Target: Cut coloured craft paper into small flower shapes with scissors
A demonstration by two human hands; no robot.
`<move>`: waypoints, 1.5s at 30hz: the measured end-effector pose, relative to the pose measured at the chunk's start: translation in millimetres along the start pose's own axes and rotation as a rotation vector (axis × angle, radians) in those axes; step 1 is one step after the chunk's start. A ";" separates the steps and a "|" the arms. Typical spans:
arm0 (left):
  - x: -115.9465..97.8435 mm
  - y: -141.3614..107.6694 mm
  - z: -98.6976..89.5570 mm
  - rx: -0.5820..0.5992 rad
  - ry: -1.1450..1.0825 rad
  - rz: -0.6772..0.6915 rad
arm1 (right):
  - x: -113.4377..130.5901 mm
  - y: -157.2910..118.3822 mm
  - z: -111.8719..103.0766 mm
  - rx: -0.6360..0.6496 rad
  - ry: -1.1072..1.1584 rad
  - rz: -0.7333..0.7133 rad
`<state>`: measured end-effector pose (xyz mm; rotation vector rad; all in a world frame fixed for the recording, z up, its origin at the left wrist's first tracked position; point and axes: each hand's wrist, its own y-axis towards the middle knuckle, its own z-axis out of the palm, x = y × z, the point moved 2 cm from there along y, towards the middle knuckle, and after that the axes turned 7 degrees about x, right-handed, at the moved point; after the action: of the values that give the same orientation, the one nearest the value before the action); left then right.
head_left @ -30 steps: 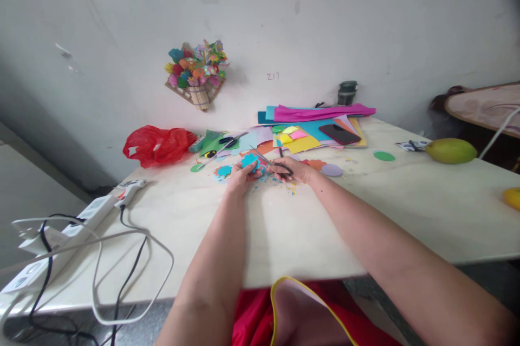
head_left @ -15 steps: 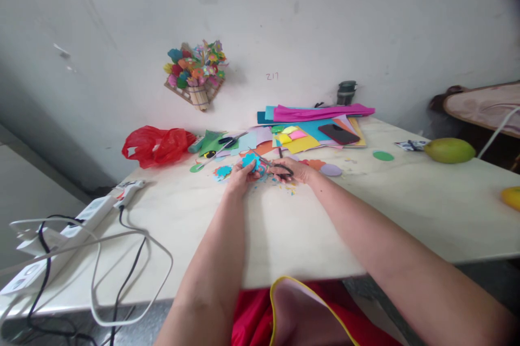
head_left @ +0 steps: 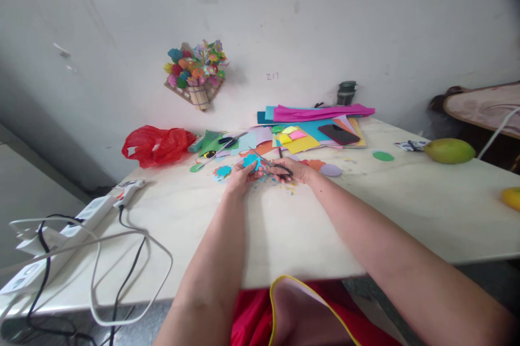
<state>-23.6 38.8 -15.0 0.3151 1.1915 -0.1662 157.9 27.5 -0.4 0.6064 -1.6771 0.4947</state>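
A blue scalloped paper piece (head_left: 251,161) is pinched in my left hand (head_left: 242,175). My right hand (head_left: 296,169) is wrapped round the dark handles of a pair of scissors (head_left: 284,168), whose blades point up and left, beside the blue piece. Whether the blades touch the paper is too small to tell. Another blue scalloped piece (head_left: 223,171) lies just left of my left hand. Small paper scraps (head_left: 291,190) are scattered beneath the hands. To the right of my right hand lie orange (head_left: 316,164) and lilac (head_left: 331,170) paper pieces.
Coloured sheets (head_left: 312,132) and a phone (head_left: 338,134) lie at the back. A second pair of scissors (head_left: 228,141) and a red bag (head_left: 156,145) are at the back left. Cables and a power strip (head_left: 87,216) are at left, a green mango (head_left: 449,150) at right.
The blue piece in my left hand has turned slightly, and my left fingers have shifted a little. The scissors have stayed almost in place.
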 end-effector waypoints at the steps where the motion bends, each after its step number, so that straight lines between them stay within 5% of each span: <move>1: 0.1 0.1 0.2 -0.006 -0.005 -0.003 | 0.2 0.1 0.1 -0.004 -0.011 -0.001; 32: -4.0 -0.7 5.1 -0.029 -0.020 0.060 | -7.3 7.0 -2.5 -0.018 0.065 0.030; 45: -3.7 -3.6 7.7 0.078 0.066 0.032 | 3.7 -0.2 -0.3 -0.060 0.004 -0.039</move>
<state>-19.2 32.7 -9.5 0.4102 1.2465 -0.1762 157.7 27.1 3.3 0.5928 -1.6671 0.4160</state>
